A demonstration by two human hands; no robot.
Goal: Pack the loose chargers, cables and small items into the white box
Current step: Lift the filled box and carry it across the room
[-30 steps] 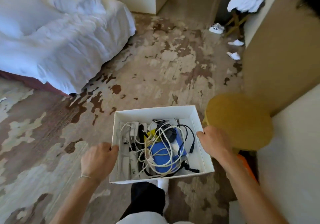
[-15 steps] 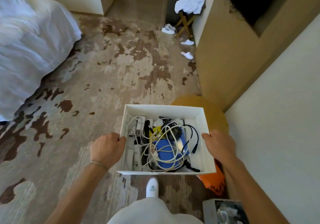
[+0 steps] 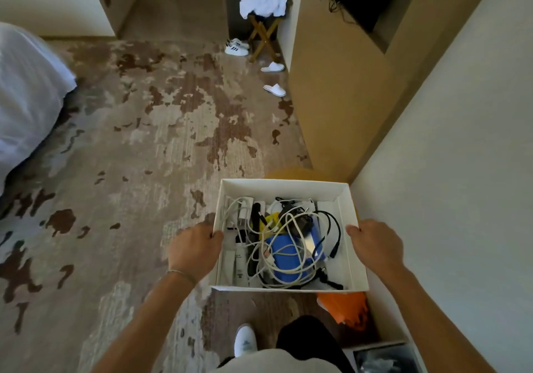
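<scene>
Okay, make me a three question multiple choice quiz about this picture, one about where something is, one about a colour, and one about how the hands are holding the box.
1. Where do the white slippers lie?
A. on the bed
B. on the carpet by the tan cabinet
C. in the box

2. What colour is the biggest item under the cables in the white box?
A. blue
B. red
C. green

3. How is the box held?
A. one hand underneath
B. by one corner
C. a hand on each side wall

Answers: 1 B, both lie on the floor beside the cabinet. 2 A, a blue item shows beneath the cords. 3 C, the left hand grips the left wall and the right hand the right.
</scene>
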